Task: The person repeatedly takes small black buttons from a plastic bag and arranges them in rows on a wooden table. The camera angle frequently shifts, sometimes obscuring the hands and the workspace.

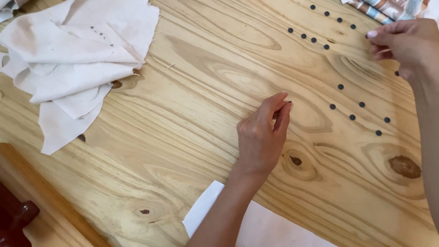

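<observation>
While your left hand [260, 137] pinches 1 dark button [288, 103] at its fingertips, loose buttons [352, 117] lie rightward, nearer your right hand [407, 45], fingers curled, hold unclear.

Smooth grained wooden table [183, 137], matt cream cloth [77, 59], seemingly plastic buttons [340, 86].

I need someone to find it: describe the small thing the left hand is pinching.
On the wooden table, find the left hand at centre. A tiny dark button sits pinched at its fingertips; unlike the other buttons, which lie in rows to the right, it is held.
</observation>
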